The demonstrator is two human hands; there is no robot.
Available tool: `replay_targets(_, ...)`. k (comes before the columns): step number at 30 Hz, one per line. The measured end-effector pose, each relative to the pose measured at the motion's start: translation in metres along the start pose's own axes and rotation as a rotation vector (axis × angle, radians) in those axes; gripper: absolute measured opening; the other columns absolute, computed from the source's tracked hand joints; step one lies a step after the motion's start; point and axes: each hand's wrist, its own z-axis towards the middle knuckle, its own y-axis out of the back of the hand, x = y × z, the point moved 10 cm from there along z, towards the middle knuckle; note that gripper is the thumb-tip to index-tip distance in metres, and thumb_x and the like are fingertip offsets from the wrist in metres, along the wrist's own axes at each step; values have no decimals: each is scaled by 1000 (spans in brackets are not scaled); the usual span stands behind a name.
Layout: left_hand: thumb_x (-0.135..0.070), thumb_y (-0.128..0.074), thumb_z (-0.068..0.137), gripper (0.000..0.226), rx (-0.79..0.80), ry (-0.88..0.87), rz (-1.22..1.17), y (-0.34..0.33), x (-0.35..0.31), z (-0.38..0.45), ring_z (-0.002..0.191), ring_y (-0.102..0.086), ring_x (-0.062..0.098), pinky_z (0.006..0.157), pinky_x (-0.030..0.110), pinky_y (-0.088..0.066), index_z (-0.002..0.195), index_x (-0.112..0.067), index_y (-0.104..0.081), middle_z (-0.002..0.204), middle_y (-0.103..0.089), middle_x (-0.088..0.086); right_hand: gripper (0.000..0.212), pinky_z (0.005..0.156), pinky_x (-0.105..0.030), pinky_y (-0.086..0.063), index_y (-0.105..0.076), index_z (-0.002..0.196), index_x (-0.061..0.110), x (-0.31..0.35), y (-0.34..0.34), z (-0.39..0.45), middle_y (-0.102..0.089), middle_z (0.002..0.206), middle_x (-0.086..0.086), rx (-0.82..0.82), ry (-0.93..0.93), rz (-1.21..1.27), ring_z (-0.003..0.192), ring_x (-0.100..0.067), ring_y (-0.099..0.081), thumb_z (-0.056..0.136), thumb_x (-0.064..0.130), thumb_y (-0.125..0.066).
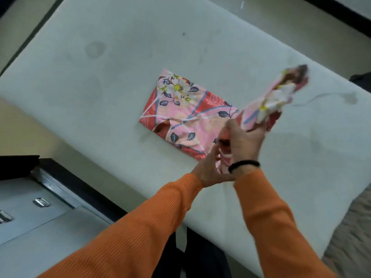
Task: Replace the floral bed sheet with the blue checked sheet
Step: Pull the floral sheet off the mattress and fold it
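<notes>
**Floral sheet off the bed, smaller piece still being folded**

Over the bare white mattress (120, 63) I hold a bunched strip of floral cloth (273, 97). My right hand (244, 141) is the firm grip, its fingers curled round the cloth's lower end, while the loose end rises up and to the right, blurred. My left hand (208, 171) sits just under the right, fingers reaching up to the hanging edge; whether it pinches the cloth I cannot tell. The folded floral bed sheet (180, 115) lies flat on the mattress just left of my hands, its near corner hidden behind them.

To do this step well, I judge I should shake the strip straight, find both corners and bring edge to edge before laying it beside the folded bundle, keeping it clear of that bundle so the fold does not come undone. The blue checked sheet is nowhere in view, so the main part of the job remains. A grey drawer unit (40, 209) with metal handles stands left of the mattress.

No brand, label or writing can be read anywhere.
</notes>
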Motion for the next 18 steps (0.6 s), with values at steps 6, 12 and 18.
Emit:
replay_targets(6,-56,-56,72,71,-429,350,-122,131,97,-2,114,-62,19,97,30,-49,137,-27,-54,128,-66,2,64,86,-31,-59,-49,133,18,-78,-156,-39,-70,106,6,444,-150,-333,93,-11,-70,81,36,-81)
replay_targets(12,-54,-70,81,36,-571,552,-197,204,171,-24,93,-70,27,90,39,-56,105,-31,-56,99,-71,1,37,75,-23,-53,-60,120,20,-131,-114,-11,-64,116,-2,183,-201,-524,96,-13,-64,88,30,-74)
replay_targets(18,-39,-62,93,25,-637,-1,408,219,73,-18,96,-55,16,84,32,-49,113,-25,-55,105,-61,-3,59,104,-43,-48,-54,128,19,-157,3,6,-54,132,-16,-225,-324,-719,118,-35,-57,77,32,-81)
